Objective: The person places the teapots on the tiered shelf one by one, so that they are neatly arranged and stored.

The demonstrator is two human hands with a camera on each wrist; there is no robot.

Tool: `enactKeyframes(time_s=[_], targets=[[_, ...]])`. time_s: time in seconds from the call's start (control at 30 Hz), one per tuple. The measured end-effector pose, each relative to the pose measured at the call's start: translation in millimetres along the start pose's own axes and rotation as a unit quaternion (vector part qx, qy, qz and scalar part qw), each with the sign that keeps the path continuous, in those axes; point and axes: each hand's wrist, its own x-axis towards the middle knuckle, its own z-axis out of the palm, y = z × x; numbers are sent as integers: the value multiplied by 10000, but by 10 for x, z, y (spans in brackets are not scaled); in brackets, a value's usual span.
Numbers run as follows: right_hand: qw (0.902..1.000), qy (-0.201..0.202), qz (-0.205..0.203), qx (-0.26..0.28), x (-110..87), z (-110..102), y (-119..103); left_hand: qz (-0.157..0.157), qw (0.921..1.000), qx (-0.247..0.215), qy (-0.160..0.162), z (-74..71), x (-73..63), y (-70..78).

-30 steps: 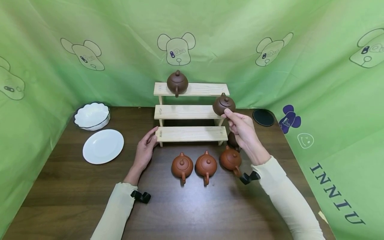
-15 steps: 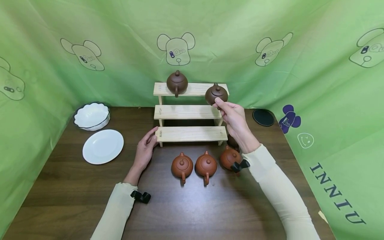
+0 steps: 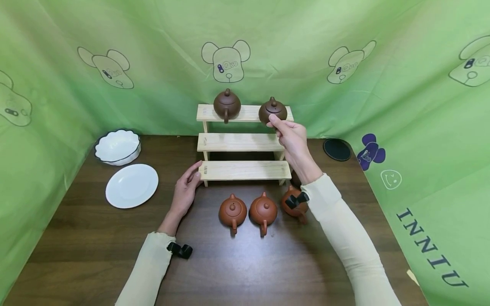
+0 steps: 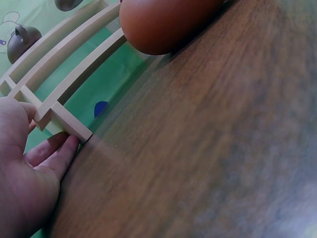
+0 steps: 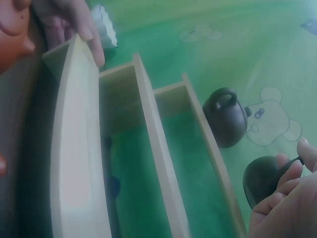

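Observation:
My right hand [image 3: 292, 140] pinches the handle of a dark brown teapot [image 3: 273, 109] between thumb and fingers, at the right part of a three-step wooden rack's top step. In the right wrist view this teapot [image 5: 258, 181] overlaps the far end of that step. A second dark brown teapot [image 3: 226, 105] sits farther left on the same step, handle toward me. Down at the wooden rack's bottom step [image 3: 245, 171], my left hand [image 3: 184, 191] grips the left end. Its fingers [image 4: 62, 151] lie against the rack's leg in the left wrist view.
Two reddish-brown teapots [image 3: 232, 211] [image 3: 263, 210] stand before the rack. A third reddish teapot [image 3: 291, 199] and a dark one [image 3: 295, 179] are partly hidden by my right arm. A scalloped bowl [image 3: 118, 147] and white plate [image 3: 132, 186] lie left; a black disc [image 3: 337, 149] lies right.
My right hand has carried the dark teapot up, back and left, from beside the middle step to the top step. The left hand has stayed at the rack's end.

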Motion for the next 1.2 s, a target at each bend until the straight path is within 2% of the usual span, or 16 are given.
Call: enactKeyframes(time_s=[0.17,0.43,0.67,0.9,1.03,1.2], targets=[[10000,89,-22,-10,87,68,26,-241,9994,241,-24,44,-14,93],[9997,213,52,75,196,158,88,-458,9987,217,27,56,-21,129],[9990,149,273,327,303,182,66,-438,9988,206,25,57,-22,138],[9983,76,404,421,364,188,60,-284,9993,222,83,48,-17,93],[9981,-71,425,434,367,164,60,-210,9995,215,104,47,-17,86],[9977,-319,463,391,349,119,51,-320,9992,235,47,53,-17,96]])
